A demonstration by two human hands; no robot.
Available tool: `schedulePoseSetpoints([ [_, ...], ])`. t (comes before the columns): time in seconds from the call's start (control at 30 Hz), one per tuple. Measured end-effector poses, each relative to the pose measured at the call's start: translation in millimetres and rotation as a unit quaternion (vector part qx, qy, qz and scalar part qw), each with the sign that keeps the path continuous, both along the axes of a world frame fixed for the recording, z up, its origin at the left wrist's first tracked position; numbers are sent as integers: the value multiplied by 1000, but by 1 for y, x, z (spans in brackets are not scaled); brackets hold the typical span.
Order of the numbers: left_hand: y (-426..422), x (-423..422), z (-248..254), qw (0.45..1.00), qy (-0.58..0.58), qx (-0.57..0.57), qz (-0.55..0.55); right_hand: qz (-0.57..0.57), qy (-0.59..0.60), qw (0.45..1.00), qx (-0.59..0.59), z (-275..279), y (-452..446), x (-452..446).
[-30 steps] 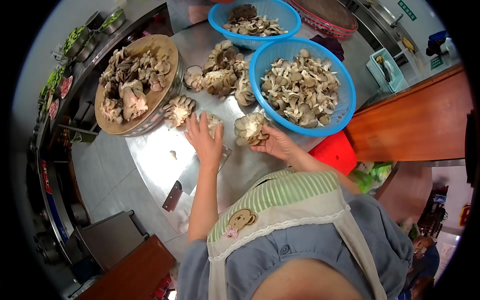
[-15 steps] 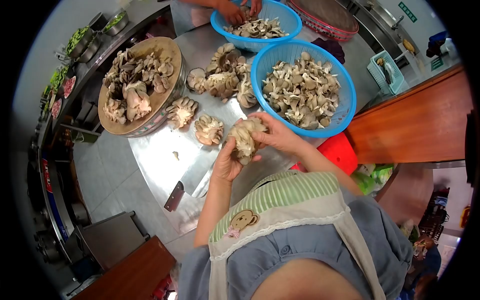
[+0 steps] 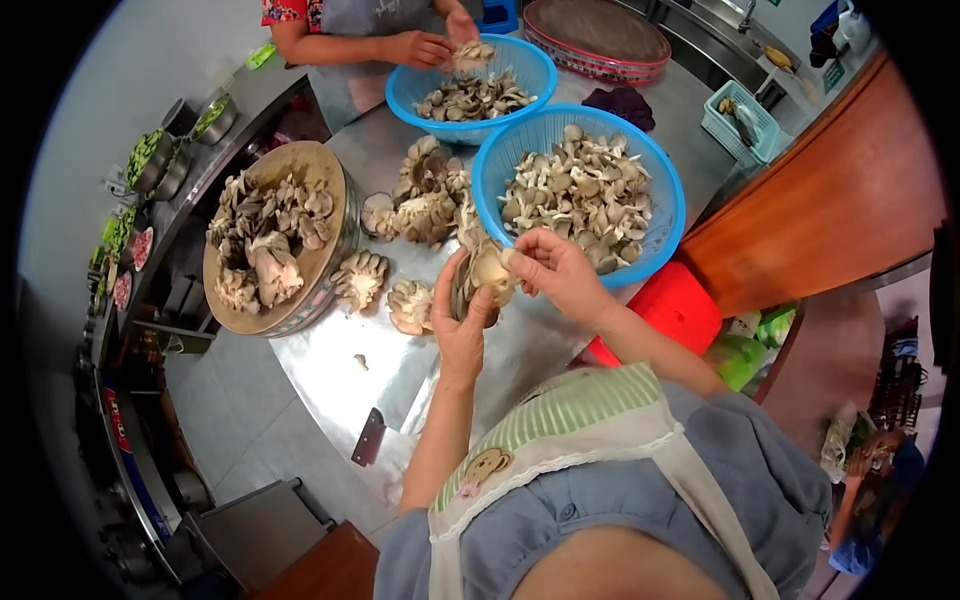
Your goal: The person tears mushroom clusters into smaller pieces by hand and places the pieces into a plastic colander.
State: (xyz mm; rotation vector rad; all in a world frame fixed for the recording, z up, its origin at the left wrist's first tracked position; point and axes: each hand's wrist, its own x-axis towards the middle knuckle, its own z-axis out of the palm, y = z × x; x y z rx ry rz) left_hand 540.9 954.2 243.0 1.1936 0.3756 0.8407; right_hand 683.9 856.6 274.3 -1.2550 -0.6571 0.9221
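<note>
Mushroom clump (image 3: 482, 272) held up between the hands, above the table (image 3: 310, 365) and just beside the near basket (image 3: 668, 200). The left hand (image 3: 462, 330) was wrapped about it, thumb in front, its fingers clamped on the caps. The right hand (image 3: 558, 272) touched the outer edge of a broad cap with its thumb, fingers bent; whether they were pinched tight could not be told.

Hazards, as judged: the caps looked thin and brittle, so a hard squeeze or sideways twist might have split them and dropped scraps on the table, where 1 small fragment (image 3: 361, 361) lay. A slack left grip might have let the clump slip. The knife (image 3: 370, 437) lay flat near the left forearm; a carelessly lowered wrist could have met its blade.

Materials: the clump was layered, with smooth, fan-shaped caps in grey-brown and cream. To its left, 2 loose clumps (image 3: 411, 306) showed ruffled rims and pale bases. The table was glossy sheet metal. The near basket and the far basket (image 3: 545, 85) were round, of blue plastic, and both held mushrooms. The block (image 3: 316, 165), a thick wooden disc, bore more clumps.
</note>
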Motion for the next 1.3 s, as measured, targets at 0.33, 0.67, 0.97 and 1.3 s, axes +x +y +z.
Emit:
schedulePoseSetpoints([
  [0.33, -23, 58, 10, 991, -33, -124, 24, 9, 209, 977, 41, -1, -21, 74],
  [0.67, -53, 119, 1, 993, 44, -79, 72, -87, -536, 839, 38, -19, -42, 162],
  [0.97, -70, 139, 5, 995, 96, -6, 38, 156, 18, 988, 0, -29, -35, 170],
  [1.3, -49, 122, -13, 993, 99, 58, -2, 100, -9, 995, -13, -34, -39, 146],
])
